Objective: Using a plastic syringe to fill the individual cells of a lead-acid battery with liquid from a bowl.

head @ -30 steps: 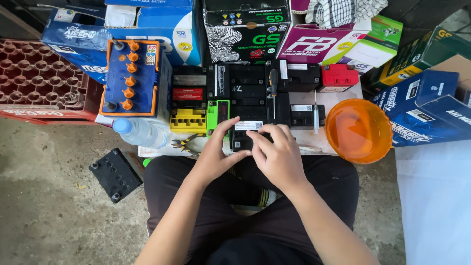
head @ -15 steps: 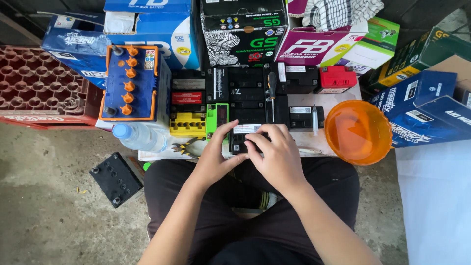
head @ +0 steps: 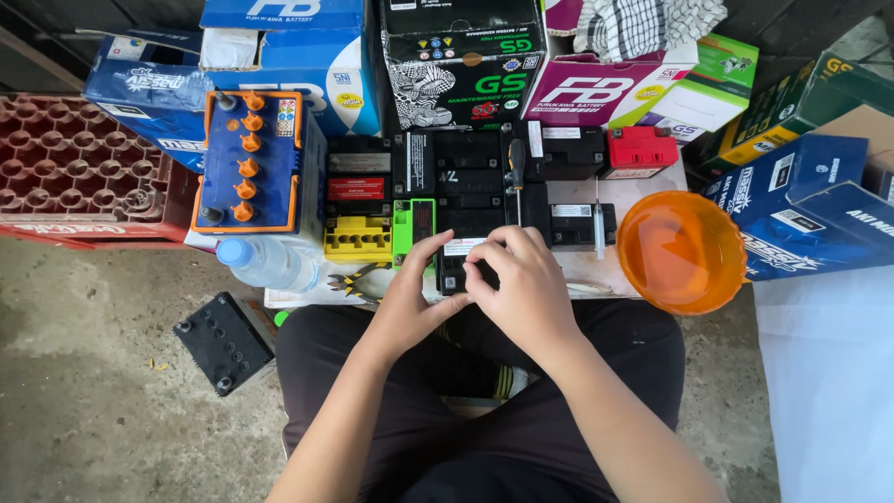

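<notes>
While both hands crowd it, the small black battery [head: 458, 265] sits at the worktop's [head: 610, 275] near edge, at 12 o'clock from them. Right hand [head: 526, 289] covers its top, left hand [head: 414, 293] grips its left side; long axis is hidden.

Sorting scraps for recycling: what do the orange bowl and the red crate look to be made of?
Orange bowl: seemingly plastic, translucent and glossy; light glows through its wall. Red crate: likely moulded plastic, dull and dusty, with a regular grid of round cells.
</notes>
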